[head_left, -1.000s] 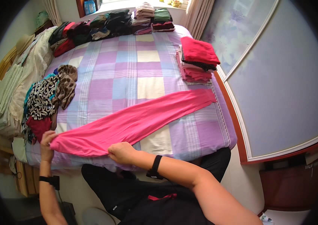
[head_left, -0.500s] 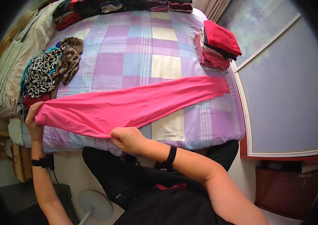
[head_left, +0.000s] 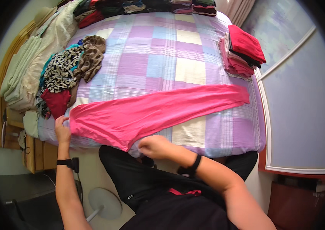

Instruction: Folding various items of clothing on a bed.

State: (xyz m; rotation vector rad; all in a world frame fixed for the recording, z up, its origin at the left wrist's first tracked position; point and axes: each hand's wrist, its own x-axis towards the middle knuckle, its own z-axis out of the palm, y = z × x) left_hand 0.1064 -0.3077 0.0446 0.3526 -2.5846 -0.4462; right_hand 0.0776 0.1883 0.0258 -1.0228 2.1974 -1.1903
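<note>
A pair of pink pants (head_left: 132, 117), doubled lengthwise, lies across the near part of the bed, its waist end at the left and its legs running to the right. At the waist edge is my left hand (head_left: 63, 131), fingers stretched up beside the cloth, with no cloth visibly gripped. My right hand (head_left: 155, 147) hovers by the crotch corner, just right of it and apart from the pants. Its fingers are curled in, slightly blurred, with nothing visible in them.
A checked bedspread (head_left: 162, 53) covers the bed. At the far right edge stands a stack of folded red and pink clothes (head_left: 243, 50). Loose patterned clothes (head_left: 61, 71) are heaped at the left. More folded clothes (head_left: 155, 5) line the far edge. A wardrobe door (head_left: 300, 103) stands at the right.
The pants' waist end has come down flat on the bed. My right hand has let go of the crotch corner and moved slightly right. My left hand has loosened at the waist. The view has shifted.
</note>
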